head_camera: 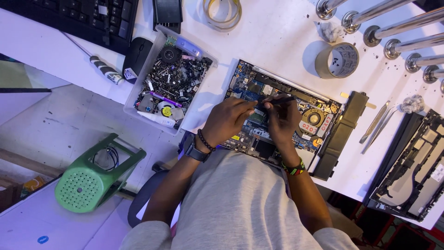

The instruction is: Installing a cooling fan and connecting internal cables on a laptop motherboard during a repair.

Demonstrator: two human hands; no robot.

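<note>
A parts tray [138, 88] sits left on the table [277, 32]. The left hand [226, 119] rests, fingers curled, on the open laptop [319, 121] mid-table. The right hand [283, 118] pinches a thin black tool [277, 99] over the board. Tape roll [337, 60] lies beyond.

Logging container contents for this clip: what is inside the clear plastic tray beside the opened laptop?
The clear plastic tray holds a heap of small dark screws and parts, a small black fan, a purple-handled tool and a yellow-centred round part. Whatever lies beneath the heap is covered.
</note>
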